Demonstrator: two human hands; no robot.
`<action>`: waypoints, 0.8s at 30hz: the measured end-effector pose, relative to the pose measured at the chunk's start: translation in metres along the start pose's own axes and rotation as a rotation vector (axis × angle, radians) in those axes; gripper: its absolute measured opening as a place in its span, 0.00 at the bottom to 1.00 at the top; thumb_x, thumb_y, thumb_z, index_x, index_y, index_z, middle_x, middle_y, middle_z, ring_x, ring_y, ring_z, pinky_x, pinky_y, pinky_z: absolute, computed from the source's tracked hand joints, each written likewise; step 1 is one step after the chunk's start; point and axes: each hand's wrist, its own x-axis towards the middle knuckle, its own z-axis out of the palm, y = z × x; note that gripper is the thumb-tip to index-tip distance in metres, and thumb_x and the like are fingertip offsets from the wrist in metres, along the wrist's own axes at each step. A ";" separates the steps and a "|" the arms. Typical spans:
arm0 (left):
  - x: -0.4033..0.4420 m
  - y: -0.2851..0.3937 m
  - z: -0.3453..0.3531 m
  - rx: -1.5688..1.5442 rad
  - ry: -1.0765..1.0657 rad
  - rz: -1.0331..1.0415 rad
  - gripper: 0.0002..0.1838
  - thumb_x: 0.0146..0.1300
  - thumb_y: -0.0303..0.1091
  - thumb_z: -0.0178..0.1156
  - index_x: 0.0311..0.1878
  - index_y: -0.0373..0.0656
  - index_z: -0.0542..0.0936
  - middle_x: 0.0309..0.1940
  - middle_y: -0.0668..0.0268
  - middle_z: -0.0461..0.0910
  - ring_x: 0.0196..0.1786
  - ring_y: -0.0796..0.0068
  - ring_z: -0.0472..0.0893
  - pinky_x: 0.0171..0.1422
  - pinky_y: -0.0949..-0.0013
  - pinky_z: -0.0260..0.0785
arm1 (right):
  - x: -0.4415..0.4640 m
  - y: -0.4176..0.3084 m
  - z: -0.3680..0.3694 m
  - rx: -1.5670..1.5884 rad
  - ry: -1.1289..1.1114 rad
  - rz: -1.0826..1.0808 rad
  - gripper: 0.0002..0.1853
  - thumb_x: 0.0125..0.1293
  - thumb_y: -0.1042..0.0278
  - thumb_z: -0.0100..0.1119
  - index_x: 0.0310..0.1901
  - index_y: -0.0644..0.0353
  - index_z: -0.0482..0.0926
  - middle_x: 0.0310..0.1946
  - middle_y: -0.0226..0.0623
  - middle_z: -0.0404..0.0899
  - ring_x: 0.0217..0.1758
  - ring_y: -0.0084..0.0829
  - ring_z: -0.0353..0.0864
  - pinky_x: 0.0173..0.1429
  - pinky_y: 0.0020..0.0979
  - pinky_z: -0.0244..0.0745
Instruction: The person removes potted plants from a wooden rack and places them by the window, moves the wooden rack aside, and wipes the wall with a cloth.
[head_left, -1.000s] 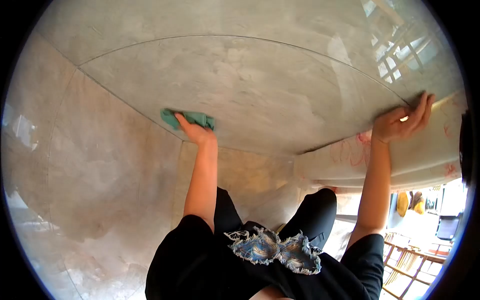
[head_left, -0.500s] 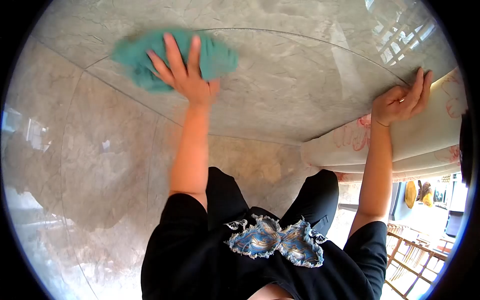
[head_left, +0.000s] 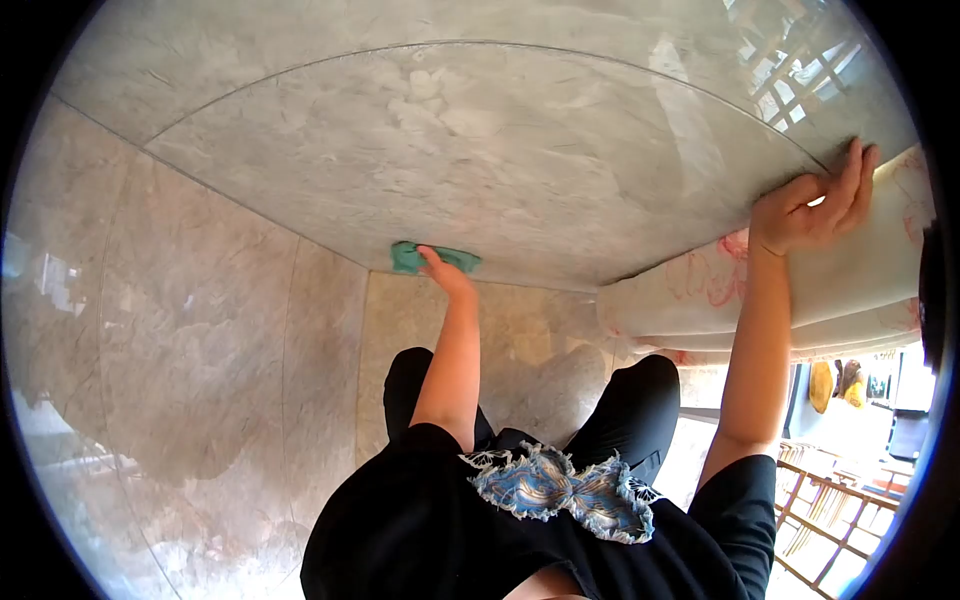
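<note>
In the head view, my left hand holds a small bunched green cloth against the marbled grey tile surface, close to its near edge. The thumb lies over the cloth; most other fingers are hidden. Far to the right, my right hand is raised with loosely bent fingers and nothing in it. It rests where the tile surface meets a pale fabric with red flower patterns. A small gap shows between its thumb and fingers.
A tiled side face stands on the left, meeting the main surface at a dark seam. My bent knees are below. At the lower right are a wooden lattice frame and yellow items.
My left hand swept the cloth up and outward over the tile, then came back to the near edge, a little right of where it was a second ago. My right hand stays at the fabric.
</note>
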 end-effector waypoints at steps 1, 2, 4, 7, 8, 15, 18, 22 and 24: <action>0.004 0.008 0.007 -0.198 0.154 -0.339 0.46 0.76 0.60 0.52 0.83 0.48 0.41 0.82 0.57 0.49 0.78 0.54 0.60 0.80 0.55 0.54 | 0.000 -0.001 0.000 -0.004 0.007 0.003 0.29 0.60 0.86 0.43 0.63 0.66 0.79 0.65 0.49 0.75 0.63 0.40 0.75 0.63 0.32 0.72; 0.006 0.020 0.015 -0.198 0.145 -0.334 0.46 0.76 0.60 0.52 0.83 0.48 0.41 0.82 0.57 0.49 0.78 0.54 0.60 0.80 0.55 0.54 | 0.000 -0.004 0.001 -0.004 0.003 0.006 0.29 0.60 0.86 0.43 0.62 0.66 0.80 0.65 0.48 0.76 0.62 0.40 0.76 0.63 0.32 0.72; 0.002 0.052 0.036 -0.350 -0.030 -0.232 0.44 0.77 0.61 0.49 0.83 0.48 0.42 0.82 0.60 0.49 0.78 0.56 0.59 0.80 0.56 0.53 | -0.002 -0.002 0.001 -0.028 -0.001 0.032 0.29 0.59 0.85 0.43 0.61 0.64 0.81 0.64 0.47 0.78 0.61 0.41 0.77 0.62 0.32 0.72; -0.053 0.149 0.114 -0.151 -0.129 0.228 0.42 0.77 0.60 0.48 0.83 0.50 0.46 0.83 0.61 0.48 0.81 0.56 0.54 0.82 0.53 0.48 | -0.004 -0.005 0.004 0.015 0.004 0.094 0.29 0.57 0.85 0.43 0.60 0.63 0.83 0.63 0.47 0.79 0.61 0.42 0.78 0.62 0.33 0.73; -0.074 0.185 0.140 -0.093 -0.209 0.463 0.40 0.77 0.60 0.47 0.83 0.51 0.49 0.83 0.61 0.47 0.82 0.54 0.51 0.83 0.49 0.43 | -0.002 -0.006 0.005 0.020 0.023 0.082 0.29 0.56 0.85 0.44 0.59 0.64 0.83 0.62 0.46 0.80 0.60 0.42 0.79 0.62 0.36 0.74; -0.084 0.257 0.222 0.480 -0.326 1.632 0.31 0.76 0.60 0.40 0.75 0.59 0.72 0.82 0.66 0.56 0.83 0.40 0.43 0.81 0.33 0.28 | -0.003 -0.004 0.012 0.094 0.037 0.029 0.28 0.57 0.85 0.45 0.58 0.64 0.83 0.63 0.46 0.79 0.61 0.43 0.80 0.63 0.39 0.73; -0.075 0.188 0.184 0.847 -0.464 1.943 0.28 0.74 0.60 0.40 0.74 0.74 0.72 0.80 0.72 0.59 0.83 0.41 0.44 0.79 0.29 0.32 | -0.005 -0.006 0.014 0.042 0.048 0.039 0.27 0.57 0.85 0.45 0.58 0.63 0.84 0.63 0.46 0.79 0.62 0.43 0.80 0.64 0.39 0.72; -0.050 0.081 0.108 1.294 -1.186 2.028 0.27 0.77 0.52 0.39 0.77 0.69 0.65 0.74 0.66 0.67 0.75 0.50 0.59 0.73 0.42 0.49 | -0.002 -0.009 0.013 0.039 0.051 0.050 0.28 0.57 0.85 0.45 0.57 0.63 0.84 0.63 0.45 0.80 0.63 0.42 0.80 0.65 0.40 0.71; -0.026 0.053 0.072 1.610 -1.861 1.549 0.27 0.78 0.49 0.38 0.79 0.66 0.61 0.71 0.63 0.71 0.72 0.54 0.66 0.70 0.49 0.58 | -0.001 -0.011 0.013 0.106 0.056 0.052 0.28 0.55 0.84 0.46 0.57 0.62 0.85 0.63 0.45 0.80 0.64 0.42 0.79 0.66 0.40 0.71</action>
